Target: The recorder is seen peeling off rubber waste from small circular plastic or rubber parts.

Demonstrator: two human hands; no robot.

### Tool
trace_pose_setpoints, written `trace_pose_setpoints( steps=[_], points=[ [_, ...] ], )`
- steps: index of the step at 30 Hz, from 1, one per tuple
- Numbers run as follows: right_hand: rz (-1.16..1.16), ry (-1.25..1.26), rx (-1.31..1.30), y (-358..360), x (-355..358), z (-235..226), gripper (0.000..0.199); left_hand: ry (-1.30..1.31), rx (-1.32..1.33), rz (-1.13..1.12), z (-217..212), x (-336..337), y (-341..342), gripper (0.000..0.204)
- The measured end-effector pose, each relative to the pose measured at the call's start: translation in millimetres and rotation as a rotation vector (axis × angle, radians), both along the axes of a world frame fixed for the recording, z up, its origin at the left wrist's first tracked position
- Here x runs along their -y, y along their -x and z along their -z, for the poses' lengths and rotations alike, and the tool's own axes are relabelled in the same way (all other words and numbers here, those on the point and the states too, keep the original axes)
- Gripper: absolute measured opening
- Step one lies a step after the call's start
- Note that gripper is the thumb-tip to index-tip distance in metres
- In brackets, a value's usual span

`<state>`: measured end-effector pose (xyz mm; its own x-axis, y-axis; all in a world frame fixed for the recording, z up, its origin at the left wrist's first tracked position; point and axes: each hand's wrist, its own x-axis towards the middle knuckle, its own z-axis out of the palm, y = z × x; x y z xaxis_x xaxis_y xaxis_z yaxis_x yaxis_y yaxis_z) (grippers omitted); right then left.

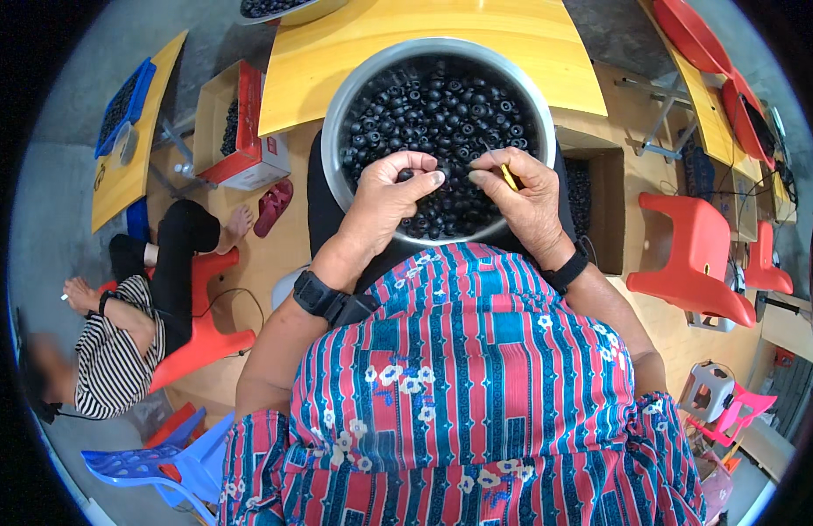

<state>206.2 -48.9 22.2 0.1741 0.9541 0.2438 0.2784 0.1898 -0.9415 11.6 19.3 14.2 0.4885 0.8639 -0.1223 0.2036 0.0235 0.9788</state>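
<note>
On my lap rests a round metal basin (334, 145), filled with many small black round pieces (450, 105), several showing a hole in the middle. My left hand (384, 200) is over the near left part of the basin, thumb and fingers closed round a small black round piece (405, 175), partly hidden by them. Over the near right part, my right hand (527, 193) grips a small tool with a yellow handle (510, 177). A thin metal tip seems to stick out past its fingers; its exact shape is too small to tell. Both hands are close together, fingertips facing.
Beyond the basin stands a yellow table (424, 22). To the left are a red cardboard box (240, 131), a maroon slipper (273, 209) and a seated person (130, 333). An open cardboard box (608, 206) and a red stool (687, 254) stand to the right.
</note>
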Motion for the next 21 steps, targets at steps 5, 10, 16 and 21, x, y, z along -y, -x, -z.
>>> trace_pose_setpoints(
  steps=[5,10,16,21],
  points=[
    [-0.178,-0.053,0.058,7,-1,3,0.029,0.987,0.776,0.071,15,16,6,0.014],
    [-0.217,-0.014,0.005,6,-1,11,0.031,1.064,0.839,0.157,14,21,1,0.014],
    [-0.235,-0.009,0.008,6,-2,9,0.028,1.069,0.893,0.245,22,20,4,0.019],
    [-0.262,0.024,0.024,6,-2,8,0.028,1.059,0.885,0.262,21,21,4,0.025]
  ],
)
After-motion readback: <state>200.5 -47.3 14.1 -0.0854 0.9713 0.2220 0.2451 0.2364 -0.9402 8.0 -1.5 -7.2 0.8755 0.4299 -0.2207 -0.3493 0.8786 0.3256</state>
